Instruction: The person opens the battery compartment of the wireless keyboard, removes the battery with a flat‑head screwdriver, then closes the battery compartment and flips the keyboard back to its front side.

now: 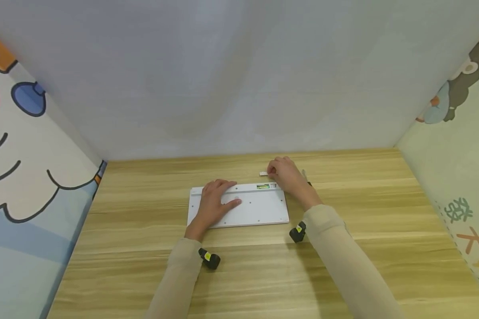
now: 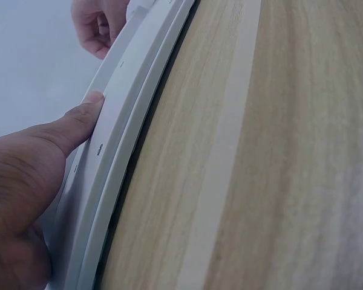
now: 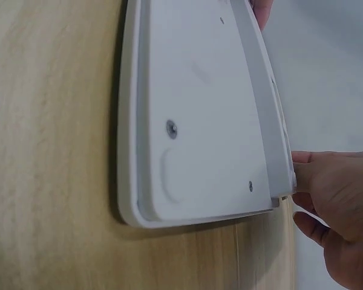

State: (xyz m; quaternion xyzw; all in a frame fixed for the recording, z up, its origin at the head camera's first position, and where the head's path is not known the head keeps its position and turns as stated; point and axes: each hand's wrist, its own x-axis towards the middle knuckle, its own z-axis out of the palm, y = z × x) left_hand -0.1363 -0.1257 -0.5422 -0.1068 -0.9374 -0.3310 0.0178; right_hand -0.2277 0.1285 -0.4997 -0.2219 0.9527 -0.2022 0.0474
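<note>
A white keyboard lies face down on the wooden table, its screw-dotted back upward. Along its far raised ridge, an uncovered battery compartment shows a green battery. My left hand grips the keyboard, fingers over the far ridge and thumb on the back; that thumb shows close up in the left wrist view. At the far right corner, my right hand has curled fingers and pinches a small white cover, mostly hidden. In the right wrist view its fingertips pass behind the ridge.
A thin grey object with a dark end lies beyond the right wrist, partly hidden. The table meets a pale wall behind, with printed side walls. Black wrist cameras stick out near both sleeves.
</note>
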